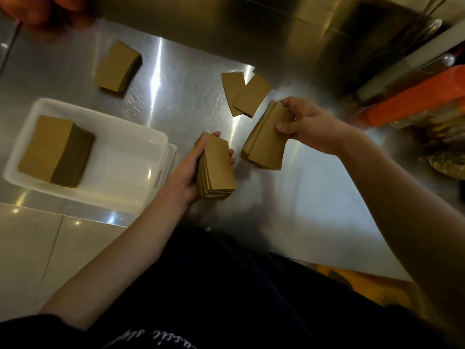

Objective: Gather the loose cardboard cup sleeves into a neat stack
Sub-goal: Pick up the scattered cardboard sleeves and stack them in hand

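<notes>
My left hand (187, 172) grips a squared-up bundle of brown cardboard sleeves (217, 167), held upright just above the steel counter. To its right, my right hand (305, 125) clamps a looser, fanned bundle of sleeves (265, 141) by its upper end. Two loose sleeves (242, 93) lie overlapping on the counter beyond the right hand's bundle. A tall neat stack of sleeves (56, 151) sits inside a white plastic tub (130, 159) at the left. Another stack (117, 66) rests on the counter at the far left.
The steel counter (176, 79) meets a steel back wall at the top. An orange-lidded container (415, 96) and packaged items crowd the right side. Another person's hand (42, 8) shows blurred at the top left corner. The counter's front edge runs just before my dark clothing.
</notes>
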Tool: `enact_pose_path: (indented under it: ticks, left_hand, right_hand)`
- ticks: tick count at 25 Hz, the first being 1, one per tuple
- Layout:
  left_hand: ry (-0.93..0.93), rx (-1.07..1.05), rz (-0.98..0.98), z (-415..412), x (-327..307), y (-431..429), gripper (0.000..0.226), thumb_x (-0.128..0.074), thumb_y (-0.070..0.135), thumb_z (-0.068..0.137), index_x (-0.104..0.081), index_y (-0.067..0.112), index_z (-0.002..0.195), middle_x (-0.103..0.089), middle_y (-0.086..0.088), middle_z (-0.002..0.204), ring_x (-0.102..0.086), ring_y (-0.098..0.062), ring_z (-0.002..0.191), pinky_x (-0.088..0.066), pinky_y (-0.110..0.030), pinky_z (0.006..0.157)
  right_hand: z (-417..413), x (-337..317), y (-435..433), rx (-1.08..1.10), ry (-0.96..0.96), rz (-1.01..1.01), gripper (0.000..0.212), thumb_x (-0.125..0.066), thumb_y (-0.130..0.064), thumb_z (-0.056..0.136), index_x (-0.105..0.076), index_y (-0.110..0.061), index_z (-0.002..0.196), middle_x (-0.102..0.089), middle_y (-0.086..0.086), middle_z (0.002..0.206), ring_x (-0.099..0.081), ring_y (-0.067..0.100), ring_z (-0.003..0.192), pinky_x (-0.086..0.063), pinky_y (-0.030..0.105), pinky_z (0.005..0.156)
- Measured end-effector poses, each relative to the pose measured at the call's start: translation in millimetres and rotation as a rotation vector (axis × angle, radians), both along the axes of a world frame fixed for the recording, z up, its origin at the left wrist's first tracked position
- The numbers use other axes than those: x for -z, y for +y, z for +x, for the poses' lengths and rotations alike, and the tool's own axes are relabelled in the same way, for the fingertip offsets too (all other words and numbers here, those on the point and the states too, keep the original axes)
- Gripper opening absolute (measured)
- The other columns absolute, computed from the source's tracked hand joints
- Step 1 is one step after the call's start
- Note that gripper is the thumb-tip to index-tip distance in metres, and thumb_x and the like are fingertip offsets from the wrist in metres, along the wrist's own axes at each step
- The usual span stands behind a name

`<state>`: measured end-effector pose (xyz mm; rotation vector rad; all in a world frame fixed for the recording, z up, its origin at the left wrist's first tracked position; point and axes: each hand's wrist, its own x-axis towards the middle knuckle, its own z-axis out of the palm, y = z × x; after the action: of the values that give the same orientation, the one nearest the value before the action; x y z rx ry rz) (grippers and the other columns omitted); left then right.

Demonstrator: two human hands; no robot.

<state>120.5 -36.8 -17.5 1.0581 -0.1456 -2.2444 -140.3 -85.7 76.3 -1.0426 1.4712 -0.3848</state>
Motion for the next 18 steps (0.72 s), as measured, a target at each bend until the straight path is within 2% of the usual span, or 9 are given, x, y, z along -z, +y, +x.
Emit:
enact_pose_path:
  ticks: [3,6,9,10,13,15,16,18]
  left_hand:
    - [-0.027,0.056,-0.026,4.1,1.7,1.5,0.045,-0.06,0.052,0.091,-0.063,0.029,0.13,-0.075,-0.014,0.111,-0.074,-0.03,0.096,-0.059,-0.046,0.073]
    - [-0.009,0.117,-0.022,7.3,2.7,2.9,0.049,-0.064,0.057,0.086,-0.066,0.029,0.127,-0.073,-0.014,0.118,-0.072,-0.034,0.101,-0.058,-0.049,0.075]
    - [0.022,0.197,-0.046,12.1,4.7,7.5,0.058,-0.064,0.058,0.086,-0.059,0.024,0.134,-0.071,-0.015,0.122,-0.071,-0.034,0.104,-0.058,-0.048,0.078]
    - [0.031,0.232,-0.043,12.5,3.8,8.9,0.062,-0.065,0.059,0.084,-0.06,0.021,0.133,-0.07,-0.016,0.123,-0.071,-0.033,0.105,-0.058,-0.047,0.078]
    - [0.062,0.333,-0.024,17.2,-1.9,14.7,0.065,-0.069,0.06,0.08,-0.065,0.016,0.127,-0.071,-0.018,0.121,-0.071,-0.034,0.105,-0.059,-0.046,0.077]
    - [0.037,0.355,-0.028,18.6,-5.7,20.6,0.063,-0.068,0.06,0.081,-0.066,0.016,0.126,-0.071,-0.018,0.12,-0.071,-0.034,0.104,-0.059,-0.045,0.076]
    - [0.017,0.353,-0.032,17.7,-6.5,23.5,0.063,-0.069,0.06,0.079,-0.067,0.016,0.125,-0.072,-0.018,0.119,-0.072,-0.034,0.104,-0.059,-0.045,0.076]
    - [-0.026,0.331,-0.048,14.9,-10.6,29.7,0.054,-0.07,0.058,0.078,-0.075,0.019,0.115,-0.073,-0.016,0.116,-0.073,-0.032,0.101,-0.06,-0.044,0.075]
  right_hand:
    - [22.7,-9.9,16.9,-0.052,-0.033,0.0,0.051,-0.063,-0.01,0.09,-0.042,-0.015,0.136,-0.049,0.002,0.129,-0.054,0.02,0.114,-0.055,0.027,0.085]
    - [48.4,-10.7,27.5,-0.099,0.009,-0.014,0.051,-0.065,-0.014,0.09,-0.044,-0.018,0.135,-0.05,0.0,0.128,-0.055,0.019,0.113,-0.054,0.027,0.086]
    - [68.7,-3.9,36.9,-0.075,0.076,-0.055,0.047,-0.067,-0.016,0.089,-0.046,-0.023,0.131,-0.05,0.0,0.127,-0.054,0.019,0.111,-0.051,0.027,0.086]
    - [72.5,-0.6,39.9,-0.061,0.088,-0.065,0.047,-0.067,-0.016,0.09,-0.045,-0.024,0.131,-0.051,-0.002,0.126,-0.055,0.017,0.109,-0.051,0.024,0.084]
    - [85.1,6.8,54.5,-0.044,0.147,-0.104,0.043,-0.064,-0.018,0.091,-0.044,-0.03,0.127,-0.051,-0.013,0.114,-0.056,0.004,0.091,-0.045,0.002,0.058]
    - [90.8,11.3,67.0,-0.06,0.229,-0.153,0.045,-0.063,-0.02,0.092,-0.043,-0.03,0.131,-0.047,-0.011,0.118,-0.052,0.0,0.087,-0.041,-0.001,0.053]
    - [92.3,13.7,72.4,-0.073,0.263,-0.183,0.046,-0.062,-0.021,0.092,-0.042,-0.029,0.133,-0.046,-0.009,0.122,-0.052,0.001,0.088,-0.042,0.001,0.058]
    - [96.5,17.3,82.4,-0.092,0.32,-0.23,0.049,-0.061,-0.023,0.092,-0.041,-0.028,0.137,-0.045,-0.003,0.131,-0.048,0.005,0.1,-0.041,0.012,0.078]
